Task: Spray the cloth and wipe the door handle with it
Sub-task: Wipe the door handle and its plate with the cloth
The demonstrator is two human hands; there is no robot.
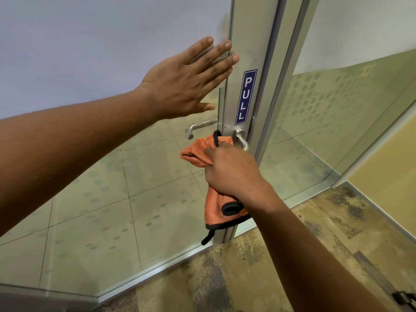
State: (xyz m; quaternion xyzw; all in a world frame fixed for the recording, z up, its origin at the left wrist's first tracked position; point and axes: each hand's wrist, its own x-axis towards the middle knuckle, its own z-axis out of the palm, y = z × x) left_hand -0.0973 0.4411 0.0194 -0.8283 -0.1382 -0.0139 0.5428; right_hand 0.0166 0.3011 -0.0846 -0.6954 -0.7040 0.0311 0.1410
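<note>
An orange cloth [198, 153] with black trim is bunched in my right hand [231, 174], which presses it against the silver door handle [242, 139] on the metal door frame. Part of the cloth hangs below my fist, with a black loop dangling. Most of the handle's lever is covered by cloth and fingers; only its curved end by the frame shows. My left hand [186, 82] lies flat with fingers spread on the frosted glass door [90, 52], above and left of the handle. No spray bottle is in view.
A blue PULL sign [246, 96] sits on the frame above the handle. A second handle [198, 128] shows through the glass on the far side. A fixed glass panel [337, 120] stands to the right. Mottled carpet [247, 278] lies below.
</note>
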